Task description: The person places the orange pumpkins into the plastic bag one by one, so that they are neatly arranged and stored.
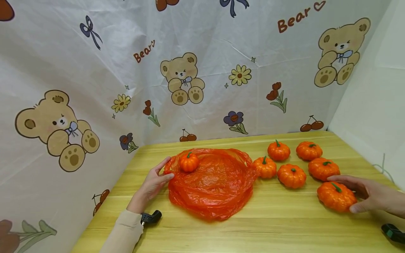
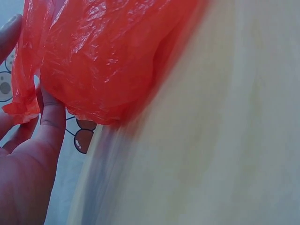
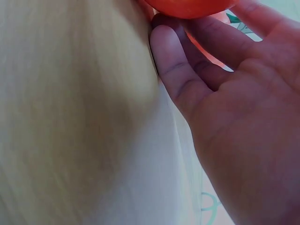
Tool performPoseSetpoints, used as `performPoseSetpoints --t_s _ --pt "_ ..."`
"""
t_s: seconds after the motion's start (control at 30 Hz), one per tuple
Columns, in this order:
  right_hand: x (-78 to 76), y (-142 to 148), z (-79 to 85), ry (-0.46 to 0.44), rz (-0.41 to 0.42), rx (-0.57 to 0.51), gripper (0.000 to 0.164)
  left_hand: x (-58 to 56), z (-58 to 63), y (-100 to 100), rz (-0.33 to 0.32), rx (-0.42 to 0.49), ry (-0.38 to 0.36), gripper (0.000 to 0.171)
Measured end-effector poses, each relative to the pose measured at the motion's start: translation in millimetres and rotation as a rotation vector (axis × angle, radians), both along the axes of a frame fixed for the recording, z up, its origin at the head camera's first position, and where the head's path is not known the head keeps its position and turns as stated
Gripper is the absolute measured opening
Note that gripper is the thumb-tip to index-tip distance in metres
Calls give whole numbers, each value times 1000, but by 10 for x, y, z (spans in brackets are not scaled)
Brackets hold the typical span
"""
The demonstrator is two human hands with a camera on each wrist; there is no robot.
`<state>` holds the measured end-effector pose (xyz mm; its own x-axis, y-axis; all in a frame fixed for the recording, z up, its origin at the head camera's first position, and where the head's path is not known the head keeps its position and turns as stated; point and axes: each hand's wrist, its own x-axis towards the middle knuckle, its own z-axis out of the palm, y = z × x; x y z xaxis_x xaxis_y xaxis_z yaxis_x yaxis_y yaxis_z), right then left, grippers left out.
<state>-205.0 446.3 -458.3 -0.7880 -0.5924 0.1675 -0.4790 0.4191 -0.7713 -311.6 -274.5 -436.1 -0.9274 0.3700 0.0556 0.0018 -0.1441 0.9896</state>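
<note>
A red plastic bag lies spread on the table with its mouth open upward. My left hand holds the bag's left edge, the thumb on the near side; in the left wrist view the fingers pass behind the thin red film. Inside the bag, near its left rim, a small orange pumpkin with a green stem is visible. At the right, my right hand grips another orange pumpkin from its right side, thumb at the front and fingers behind. In the right wrist view only that pumpkin's underside shows.
Several more orange pumpkins stand in a group between the bag and my right hand; one pumpkin is against the bag's right edge. Bear-printed cloth hangs behind the wooden table. A white panel stands at the right.
</note>
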Motion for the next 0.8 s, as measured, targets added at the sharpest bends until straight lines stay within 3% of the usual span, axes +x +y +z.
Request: performPoseSetpoints --t_s 0.27,0.6,0.8 --pt "28 2 8 10 -49 31 77 -4 3 6 2 6 -7 91" --pt "81 -107 140 1 -100 61 75 19 22 10 5 8 -1 92" --pt "36 -118 231 -84 -126 98 69 3 16 9 12 9 -11 90"
